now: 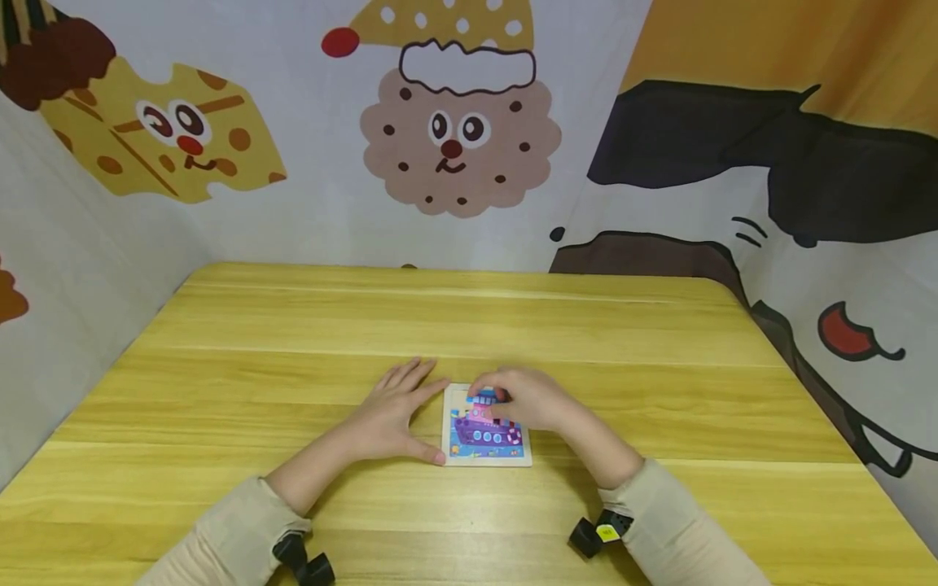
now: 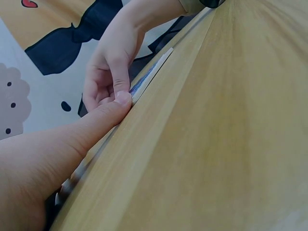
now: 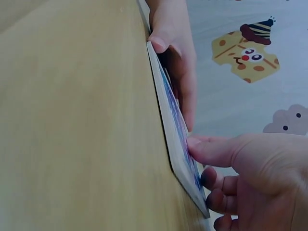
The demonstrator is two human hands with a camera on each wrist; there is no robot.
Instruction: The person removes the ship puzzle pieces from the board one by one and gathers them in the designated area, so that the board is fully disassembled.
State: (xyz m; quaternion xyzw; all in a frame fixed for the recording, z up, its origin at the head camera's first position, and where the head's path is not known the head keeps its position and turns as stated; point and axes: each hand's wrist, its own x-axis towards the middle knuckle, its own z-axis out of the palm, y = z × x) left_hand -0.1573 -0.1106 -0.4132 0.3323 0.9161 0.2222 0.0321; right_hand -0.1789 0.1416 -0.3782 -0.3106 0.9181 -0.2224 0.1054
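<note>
A small, flat board (image 1: 487,462) with a pale border and a purple-and-pink ship picture lies on the table. My left hand (image 1: 388,415) is at its left side, fingers spread; the thumb touches the near left corner and the index finger reaches the far left corner. My right hand (image 1: 531,397) bends over the far right part, its thumb and index fingertip on the picture. In the right wrist view, the right thumb (image 3: 204,149) touches the picture (image 3: 179,115) while the other fingers curl beyond the board's edge. Whether thumb and index pinch a separate piece is hidden.
The wooden table (image 1: 293,325) reaches to a cartoon-printed cloth (image 1: 293,228) behind it and at both sides. A black wrist device (image 1: 304,560) sits below the left sleeve, and another black device (image 1: 601,533) below the right sleeve.
</note>
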